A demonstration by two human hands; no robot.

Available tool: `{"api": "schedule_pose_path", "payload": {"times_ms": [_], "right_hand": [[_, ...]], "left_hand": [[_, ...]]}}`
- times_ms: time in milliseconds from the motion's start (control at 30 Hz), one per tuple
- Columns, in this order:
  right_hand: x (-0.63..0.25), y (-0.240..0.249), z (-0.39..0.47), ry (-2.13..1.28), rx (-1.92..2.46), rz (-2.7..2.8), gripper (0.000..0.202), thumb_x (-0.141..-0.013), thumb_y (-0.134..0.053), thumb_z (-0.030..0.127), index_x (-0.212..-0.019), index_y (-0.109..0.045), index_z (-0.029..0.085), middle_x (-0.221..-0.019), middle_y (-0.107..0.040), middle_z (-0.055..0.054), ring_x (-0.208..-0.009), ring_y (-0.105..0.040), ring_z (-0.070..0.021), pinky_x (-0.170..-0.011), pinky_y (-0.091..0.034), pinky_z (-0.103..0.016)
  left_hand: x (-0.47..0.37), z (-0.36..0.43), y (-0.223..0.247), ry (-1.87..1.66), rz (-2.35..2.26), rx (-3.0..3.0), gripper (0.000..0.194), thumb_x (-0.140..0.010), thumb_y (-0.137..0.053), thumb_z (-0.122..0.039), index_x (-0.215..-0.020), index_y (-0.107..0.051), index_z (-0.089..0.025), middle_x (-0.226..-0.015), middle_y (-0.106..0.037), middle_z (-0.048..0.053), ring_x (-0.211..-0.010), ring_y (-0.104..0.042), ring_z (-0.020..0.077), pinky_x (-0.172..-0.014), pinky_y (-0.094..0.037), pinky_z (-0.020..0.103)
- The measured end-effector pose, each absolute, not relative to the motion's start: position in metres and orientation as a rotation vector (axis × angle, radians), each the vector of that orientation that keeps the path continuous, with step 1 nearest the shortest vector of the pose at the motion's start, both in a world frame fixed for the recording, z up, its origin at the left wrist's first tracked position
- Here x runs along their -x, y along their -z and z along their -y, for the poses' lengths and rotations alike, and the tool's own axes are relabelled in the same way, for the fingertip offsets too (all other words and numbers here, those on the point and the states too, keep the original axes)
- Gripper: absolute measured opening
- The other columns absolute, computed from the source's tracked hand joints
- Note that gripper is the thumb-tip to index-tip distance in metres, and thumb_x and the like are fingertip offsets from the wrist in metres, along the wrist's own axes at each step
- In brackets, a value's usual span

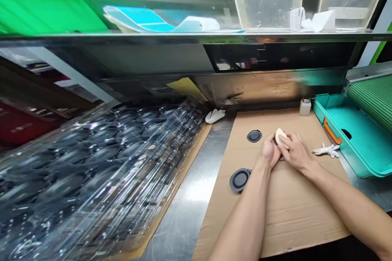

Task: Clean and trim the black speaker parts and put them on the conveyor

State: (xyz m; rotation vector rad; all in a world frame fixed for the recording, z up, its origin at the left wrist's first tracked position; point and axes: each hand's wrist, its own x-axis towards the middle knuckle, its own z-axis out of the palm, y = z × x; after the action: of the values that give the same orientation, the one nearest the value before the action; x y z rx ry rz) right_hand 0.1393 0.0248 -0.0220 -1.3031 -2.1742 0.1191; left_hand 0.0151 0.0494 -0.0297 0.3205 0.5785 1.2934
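Observation:
My two hands meet above the cardboard sheet [294,208], right of its middle. Fingers of my right hand [294,151] press on a cream-coloured pad [279,133] with a rounded edge. My left hand [269,151] is curled beneath it, around a dark piece [275,141]; only a thin edge of that piece shows, so its kind is hidden. Left of my hands, a dark grey round lid-like piece [254,136] lies on the cardboard. A larger one [240,180] lies nearer, partly behind my left forearm.
Clear plastic trays [101,163] holding many dark round pieces fill the left. A teal bin [367,142] with an orange handle stands right, below a green mesh belt [375,94]. A small bottle [305,107] and white gloves [327,150] sit nearby. A metal shelf [183,39] crosses above.

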Motion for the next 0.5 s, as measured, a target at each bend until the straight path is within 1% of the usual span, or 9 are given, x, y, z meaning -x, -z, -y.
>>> {"api": "schedule_pose_path", "payload": {"times_ms": [67, 233, 333, 400, 500], "right_hand": [[-0.139, 0.018, -0.028, -0.078, 1.399, 2.123, 0.039, -0.097, -0.051, 0.031, -0.133, -0.062, 0.022, -0.127, -0.057, -0.013, -0.114, -0.049, -0.0273, -0.098, -0.045, -0.039], [-0.136, 0.012, -0.02, -0.075, 1.39, 2.217, 0.042, -0.098, -0.047, 0.031, -0.138, -0.06, 0.023, -0.127, -0.057, -0.013, -0.113, -0.048, -0.0269, -0.097, -0.045, -0.036], [-0.132, 0.011, -0.015, -0.043, 1.513, 2.134, 0.041, -0.098, -0.046, 0.032, -0.135, -0.062, 0.021, -0.126, -0.057, -0.015, -0.112, -0.047, -0.028, -0.097, -0.044, -0.037], [-0.129, 0.012, -0.013, -0.044, 1.531, 2.151, 0.041, -0.098, -0.046, 0.032, -0.134, -0.062, 0.02, -0.126, -0.057, -0.015, -0.112, -0.048, -0.0284, -0.097, -0.044, -0.038], [-0.132, 0.014, -0.017, -0.071, 1.478, 2.229, 0.041, -0.097, -0.047, 0.03, -0.135, -0.061, 0.023, -0.127, -0.058, -0.014, -0.112, -0.049, -0.028, -0.097, -0.043, -0.038]], "left_hand": [[-0.019, -0.052, 0.032, -1.275, -0.581, -0.313, 0.029, -0.097, -0.042, -0.023, -0.1, -0.068, -0.009, -0.099, -0.074, 0.015, -0.104, -0.07, 0.0238, -0.099, -0.054, 0.039], [-0.023, -0.053, 0.034, -1.248, -0.563, -0.287, 0.034, -0.102, -0.041, -0.033, -0.097, -0.067, -0.013, -0.095, -0.074, 0.013, -0.1, -0.071, 0.0228, -0.098, -0.055, 0.039], [-0.023, -0.052, 0.036, -1.281, -0.596, -0.308, 0.033, -0.102, -0.042, -0.032, -0.096, -0.067, -0.012, -0.095, -0.074, 0.013, -0.102, -0.071, 0.022, -0.098, -0.054, 0.036], [-0.022, -0.052, 0.038, -1.276, -0.601, -0.311, 0.033, -0.102, -0.042, -0.032, -0.097, -0.067, -0.012, -0.098, -0.074, 0.013, -0.103, -0.07, 0.0218, -0.098, -0.054, 0.036], [-0.02, -0.051, 0.04, -1.25, -0.583, -0.316, 0.034, -0.102, -0.042, -0.037, -0.101, -0.067, -0.014, -0.103, -0.074, 0.012, -0.102, -0.07, 0.0219, -0.096, -0.056, 0.039]]}}
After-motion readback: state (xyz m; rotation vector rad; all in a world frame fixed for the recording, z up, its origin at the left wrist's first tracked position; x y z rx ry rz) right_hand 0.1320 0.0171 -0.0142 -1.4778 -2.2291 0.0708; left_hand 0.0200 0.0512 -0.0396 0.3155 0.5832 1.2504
